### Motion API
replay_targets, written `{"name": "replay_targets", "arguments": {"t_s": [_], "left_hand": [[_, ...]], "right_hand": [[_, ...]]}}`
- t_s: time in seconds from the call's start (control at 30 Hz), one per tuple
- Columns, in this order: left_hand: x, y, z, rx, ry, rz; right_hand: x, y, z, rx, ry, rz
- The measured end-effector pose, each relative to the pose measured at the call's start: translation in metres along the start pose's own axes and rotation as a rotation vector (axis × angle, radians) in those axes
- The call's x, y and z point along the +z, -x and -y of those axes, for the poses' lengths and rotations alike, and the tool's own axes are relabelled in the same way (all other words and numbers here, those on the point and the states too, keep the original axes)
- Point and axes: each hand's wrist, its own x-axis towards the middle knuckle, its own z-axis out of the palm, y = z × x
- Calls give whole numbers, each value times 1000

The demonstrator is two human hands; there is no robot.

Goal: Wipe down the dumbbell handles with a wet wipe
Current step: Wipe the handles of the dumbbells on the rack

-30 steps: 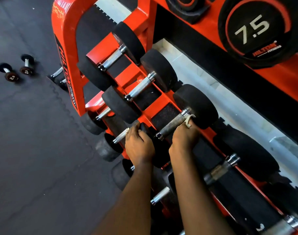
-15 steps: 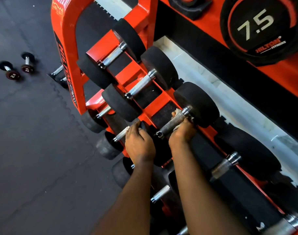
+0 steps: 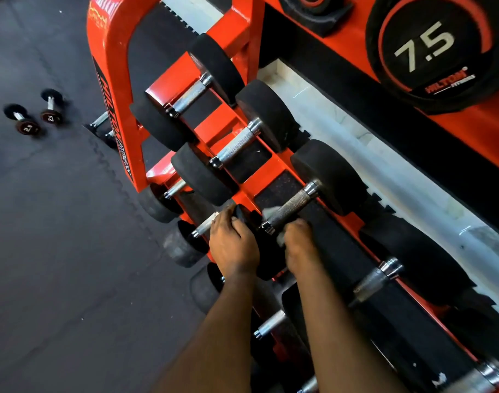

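Black dumbbells with knurled metal handles lie in a row on an orange rack (image 3: pixel 112 89). My right hand (image 3: pixel 300 246) grips the near end of the third dumbbell's handle (image 3: pixel 292 207), with a pale wet wipe (image 3: pixel 271 212) wrapped under its fingers; bits of the wipe show on both sides of the bar. My left hand (image 3: pixel 232 245) holds the near black head (image 3: pixel 249 222) of that same dumbbell, fingers curled over its top edge. The far head (image 3: pixel 327 177) rests on the rack.
Two more dumbbell handles (image 3: pixel 238 144) (image 3: pixel 190 96) lie further along the upper tier, another handle (image 3: pixel 376 279) nearer me. Smaller dumbbells sit on the lower tier (image 3: pixel 205 224). Two small dumbbells (image 3: pixel 34 116) lie on the dark rubber floor at left. A 7.5 weight (image 3: pixel 425 49) stands top right.
My right hand has slid with the wipe down the handle from its far end to its near end. The left hand has stayed on the near head.
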Motion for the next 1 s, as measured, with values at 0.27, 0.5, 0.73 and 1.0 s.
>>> {"name": "replay_targets", "arguments": {"t_s": [0.27, 0.5, 0.73, 1.0], "left_hand": [[1, 0, 1, -10, -30, -6], [2, -1, 4, 7, -17, -2], [2, -2, 10, -12, 0, 1], [2, -2, 5, -25, -12, 0]], "right_hand": [[-15, -1, -5, 0, 258, -124], [-2, 9, -7, 1, 228, -42], [1, -2, 16, 6, 28, -306], [1, 20, 10, -77, -1, -401]]}}
